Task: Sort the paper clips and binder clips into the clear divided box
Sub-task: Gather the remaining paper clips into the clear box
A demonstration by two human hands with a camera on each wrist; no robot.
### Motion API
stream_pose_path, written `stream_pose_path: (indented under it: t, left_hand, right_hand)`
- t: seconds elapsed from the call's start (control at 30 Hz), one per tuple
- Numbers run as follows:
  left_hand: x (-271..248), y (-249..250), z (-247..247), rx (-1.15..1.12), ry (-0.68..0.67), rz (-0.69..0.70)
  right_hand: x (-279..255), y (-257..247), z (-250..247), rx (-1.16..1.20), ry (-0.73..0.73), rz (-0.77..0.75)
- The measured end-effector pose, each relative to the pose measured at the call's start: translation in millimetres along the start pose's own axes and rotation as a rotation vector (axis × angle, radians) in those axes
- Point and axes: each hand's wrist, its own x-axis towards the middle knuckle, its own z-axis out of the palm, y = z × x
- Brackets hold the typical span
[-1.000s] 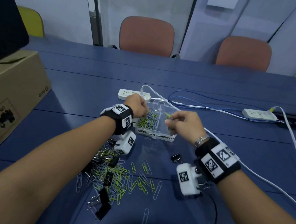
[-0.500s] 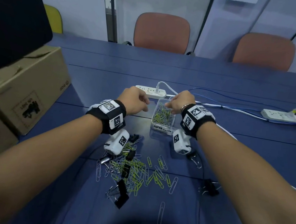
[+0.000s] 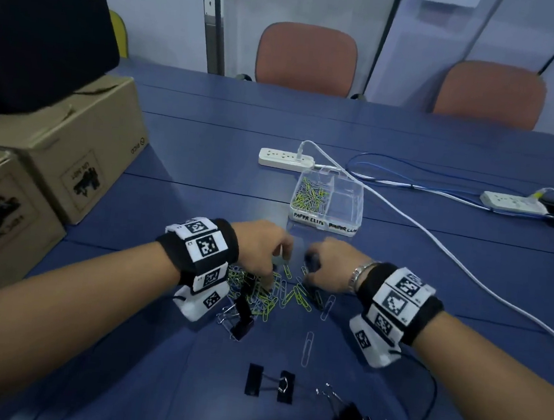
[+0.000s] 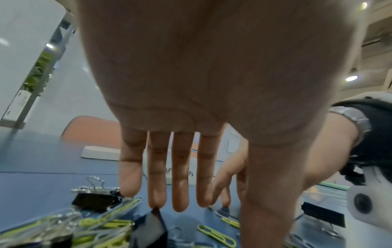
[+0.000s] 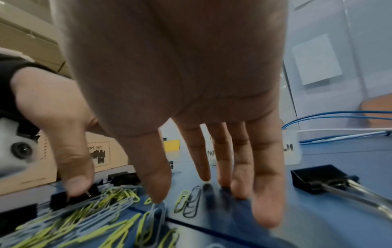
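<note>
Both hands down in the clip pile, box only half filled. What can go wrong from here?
1. Paper clips and black binder clips lie tangled in the pile; a grab by the left hand or right hand may lift both kinds together.
2. The clear divided box carries similar handwritten labels on both front sections, so binder clips could land among the paper clips already in its left section.
3. The binder clips near the table edge might get overlooked.
</note>
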Motion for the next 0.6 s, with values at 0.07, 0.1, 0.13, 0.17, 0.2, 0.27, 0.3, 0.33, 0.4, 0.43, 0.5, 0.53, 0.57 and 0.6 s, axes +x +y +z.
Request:
stream_pose_path:
  t: [0.07,0.1,0.13,0.17,0.2,0.27,0.3,0.33,0.4,0.43,0.5,0.53,0.57,0.6]
  left_hand:
    - [-4.3,-2.4,0.5,-0.016,0.067,-0.002]
    - [-6.9,-5.5,-0.4,-0.023,0.105,-0.009]
    - [-10.4,-8.6,-1.4,-0.028,0.128,-0.012]
    - [-14.3,-11.8,-2.1,-0.031,0.132,-0.016]
    - [-18.8,-14.4,-2.3,-0.035,0.119,-0.014]
    - [-29.0,-18.5,0.5,-0.04,0.064,0.005]
    - [-33.3,-20.4,3.7,-0.03,0.039,0.013]
    - [-37.0,-22.3,7.7,-0.014,0.026,0.017]
    - [-42.0,-26.3,15.5,-0.008,0.044,0.019]
    - [-44.0,-28.3,18.3,-0.022,0.066,0.014]
    - [-47.7,-30.8,21.4,-0.05,0.114,0.005]
    - [-49.7,-32.0,22.6,-0.063,0.138,-0.001]
    - [-51.6,-33.3,23.4,-0.078,0.161,-0.003]
    - [-54.0,-34.9,23.9,-0.093,0.18,-0.005]
  right_hand:
    - [-5.1,-2.1,4.5,-0.014,0.018,-0.007]
    - [-6.8,-2.7,6.2,-0.013,0.022,-0.009]
    - [-7.7,-3.2,8.7,-0.005,0.023,-0.01]
    - [-9.2,-4.0,11.3,0.0,0.027,-0.018]
    - [-10.5,-5.3,14.2,-0.001,0.035,-0.033]
    - [-13.2,-9.6,19.2,-0.005,0.076,-0.086]
    - [-14.6,-12.9,20.4,0.004,0.104,-0.126]
    - [-16.0,-16.9,21.2,0.021,0.125,-0.169]
    - [-16.5,-25.9,21.6,0.042,0.139,-0.233]
    - [-15.1,-30.9,21.2,0.045,0.144,-0.243]
    - [-7.0,-39.9,19.2,0.067,0.159,-0.24]
    - [-1.9,-44.1,17.5,0.084,0.169,-0.237]
    - [3.5,-48.0,15.3,0.102,0.182,-0.237]
    - [8.9,-51.5,13.2,0.119,0.194,-0.247]
